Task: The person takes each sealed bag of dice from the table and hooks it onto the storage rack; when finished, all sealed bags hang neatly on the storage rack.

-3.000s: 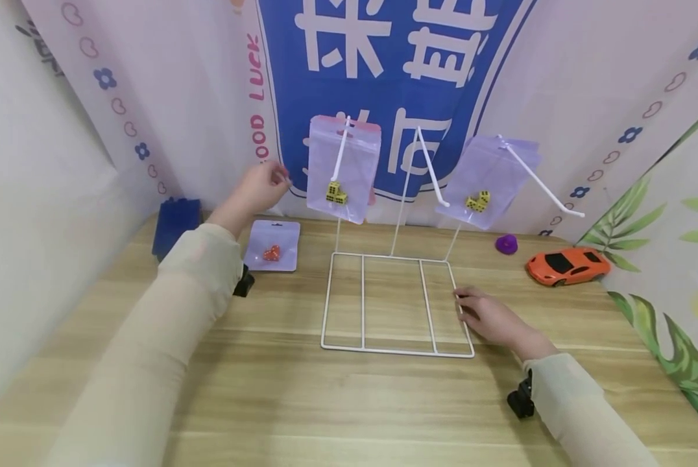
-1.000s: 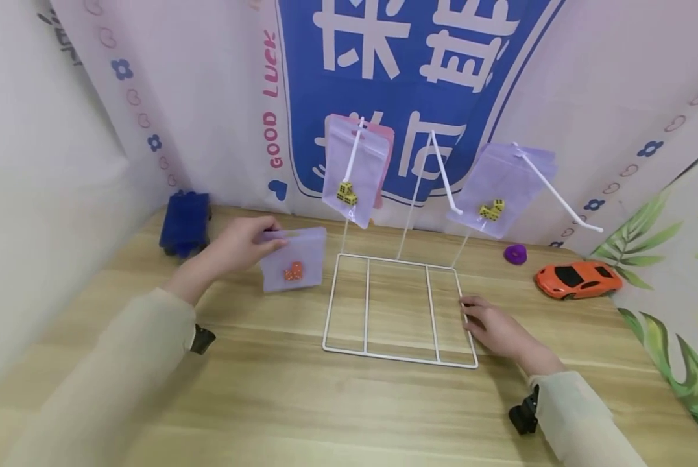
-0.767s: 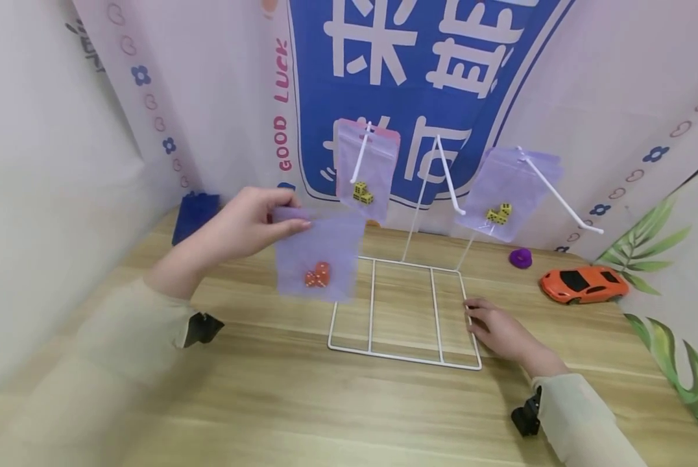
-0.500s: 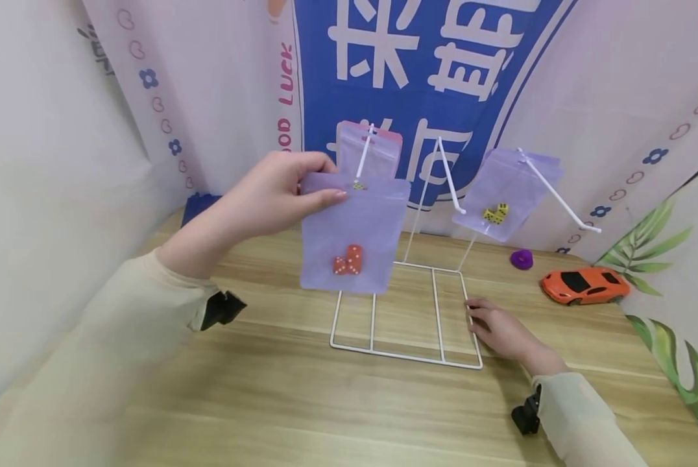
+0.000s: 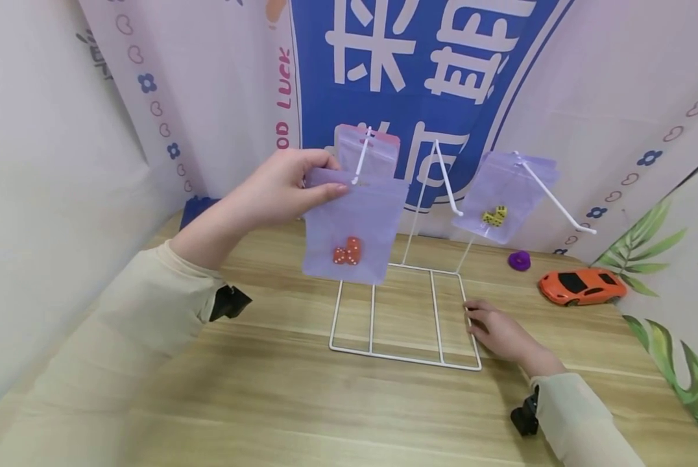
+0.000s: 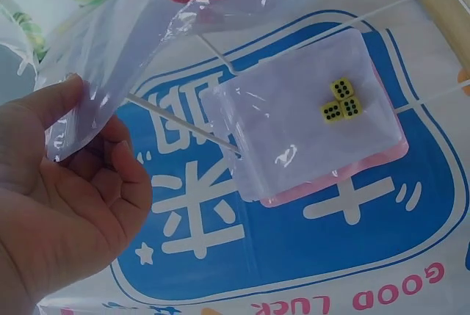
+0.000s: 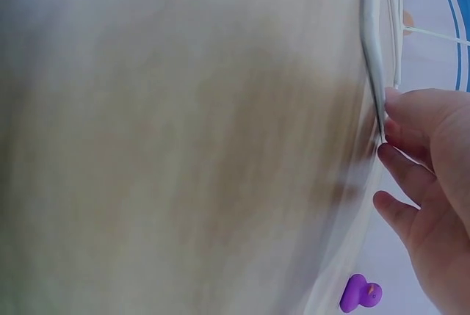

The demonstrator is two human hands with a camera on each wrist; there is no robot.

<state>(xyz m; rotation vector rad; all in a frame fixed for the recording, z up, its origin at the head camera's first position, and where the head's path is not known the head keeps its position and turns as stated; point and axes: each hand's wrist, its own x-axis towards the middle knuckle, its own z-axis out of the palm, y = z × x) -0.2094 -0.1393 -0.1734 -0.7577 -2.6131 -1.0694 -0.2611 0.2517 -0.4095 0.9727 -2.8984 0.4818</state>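
Note:
My left hand (image 5: 285, 188) pinches the top left corner of a purple zip bag (image 5: 355, 224) with orange dice (image 5: 346, 251) in it. The bag hangs upright in the air, its slot right at the tip of the left hook (image 5: 362, 155) of a white wire display rack (image 5: 407, 357). Behind it on that hook hang a purple bag with yellow dice (image 6: 343, 102) and a pink one (image 6: 345, 186). At the rack's base, my right hand (image 5: 503, 334) holds the right side wire (image 7: 372, 58) between thumb and fingers.
Another purple bag (image 5: 503, 185) with yellow dice hangs on the right hook (image 5: 553, 197); the middle hook (image 5: 445, 175) is bare. An orange toy car (image 5: 582, 287) and a purple toy duck (image 5: 519, 261) stand at right. A blue toy (image 5: 197, 209) is partly behind my left arm.
My left hand has picked up the orange-dice bag from the table and carried it up and right to the left hook's tip. My right hand stays on the rack's base.

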